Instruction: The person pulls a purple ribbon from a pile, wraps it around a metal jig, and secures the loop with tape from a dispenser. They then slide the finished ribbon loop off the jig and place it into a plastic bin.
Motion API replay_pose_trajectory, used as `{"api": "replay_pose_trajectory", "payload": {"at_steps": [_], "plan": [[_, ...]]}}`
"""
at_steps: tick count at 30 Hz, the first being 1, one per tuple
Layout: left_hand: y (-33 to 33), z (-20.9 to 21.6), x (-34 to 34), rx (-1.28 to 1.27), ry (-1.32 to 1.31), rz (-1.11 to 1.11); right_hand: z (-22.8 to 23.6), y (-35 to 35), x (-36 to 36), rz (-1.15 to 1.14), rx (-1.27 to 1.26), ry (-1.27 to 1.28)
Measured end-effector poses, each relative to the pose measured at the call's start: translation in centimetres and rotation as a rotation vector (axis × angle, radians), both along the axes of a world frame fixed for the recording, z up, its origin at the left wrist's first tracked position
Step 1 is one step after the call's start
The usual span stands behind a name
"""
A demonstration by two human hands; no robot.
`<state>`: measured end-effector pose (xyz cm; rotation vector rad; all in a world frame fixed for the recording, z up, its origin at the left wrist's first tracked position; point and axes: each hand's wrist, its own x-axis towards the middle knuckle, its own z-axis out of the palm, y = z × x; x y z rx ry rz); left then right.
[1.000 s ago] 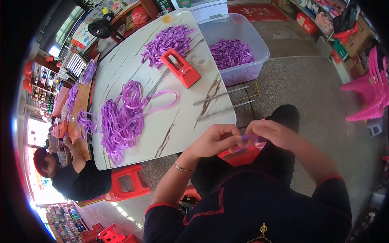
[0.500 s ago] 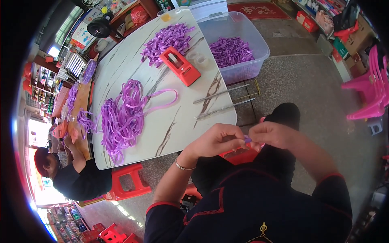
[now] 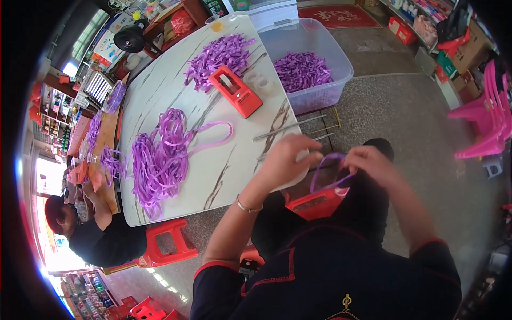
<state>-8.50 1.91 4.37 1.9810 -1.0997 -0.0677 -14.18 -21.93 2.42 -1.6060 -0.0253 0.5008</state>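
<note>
A strip of purple ribbon bends in a loop below the table corner, between my hands. My right hand pinches the ribbon near its ends, above my knee. To its left, my left hand is raised by the table's corner, thumb and forefinger apart and slightly blurred; no ribbon shows between them. A long purple ribbon bundle lies on the marble-patterned table. Behind it are a pile of short purple ribbon pieces and a red tape dispenser.
Clear tape rolls lie by the dispenser. A metal rod juts past the table edge. Beyond stands a clear plastic bin holding purple pieces. A red stool is between my legs; another person sits at far left.
My hands have moved apart, the left one up toward the table corner and the right one slightly up. The ribbon, mostly hidden by my fingers before, now shows as an open loop.
</note>
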Motion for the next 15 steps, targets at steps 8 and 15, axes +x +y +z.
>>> {"api": "replay_pose_trajectory", "payload": {"at_steps": [8, 15], "plan": [[-0.3, -3.9, 6.2, -0.192, 0.243, 0.370, -5.9, 2.2, 6.1, -0.401, 0.103, -0.302], [-1.6, -4.9, 7.5, -0.167, 0.255, 0.405, -9.3, 4.3, 7.5, -0.314, 0.293, -0.283]]}}
